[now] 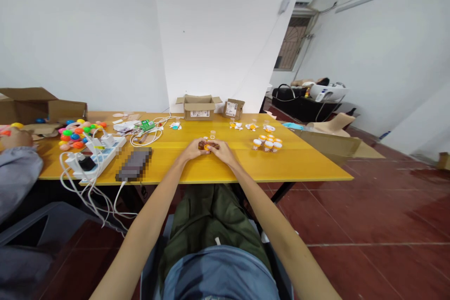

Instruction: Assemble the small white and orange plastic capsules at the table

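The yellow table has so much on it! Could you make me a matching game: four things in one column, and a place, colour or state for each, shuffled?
1. orange piece
2. power strip
3. white-topped jars
4. balls

A. clustered to the right of both hands
B. many colours, piled together
C. between left hand and right hand
D. white, with plugs in it

Pairs: 1-C, 2-D, 3-A, 4-B

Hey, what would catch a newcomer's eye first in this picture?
Likely the heap of bright, many-coloured balls on the left of the yellow table. Next, the cluster of small orange-and-white containers toward its right. Between them, the left hand and right hand meet around a small orange piece.
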Tool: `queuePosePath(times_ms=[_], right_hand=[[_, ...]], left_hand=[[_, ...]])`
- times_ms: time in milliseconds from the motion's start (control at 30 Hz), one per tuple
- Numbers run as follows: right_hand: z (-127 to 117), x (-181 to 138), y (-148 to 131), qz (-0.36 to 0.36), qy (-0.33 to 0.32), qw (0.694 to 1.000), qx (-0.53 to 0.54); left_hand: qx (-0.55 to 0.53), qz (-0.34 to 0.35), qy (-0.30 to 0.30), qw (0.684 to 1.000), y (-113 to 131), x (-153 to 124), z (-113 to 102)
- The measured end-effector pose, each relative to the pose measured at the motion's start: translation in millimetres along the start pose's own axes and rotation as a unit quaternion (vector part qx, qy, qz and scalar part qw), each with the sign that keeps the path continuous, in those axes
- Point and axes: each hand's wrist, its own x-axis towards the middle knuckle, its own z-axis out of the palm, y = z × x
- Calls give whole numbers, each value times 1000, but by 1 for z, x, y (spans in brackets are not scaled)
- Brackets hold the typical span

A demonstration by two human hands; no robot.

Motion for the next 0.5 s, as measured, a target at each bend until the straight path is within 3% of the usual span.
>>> queuePosePath(times_ms=[500], right_hand=[[-1,3,5,-17,12,999,-43]], left_hand=[[4,1,6,1000,1,1,-1]])
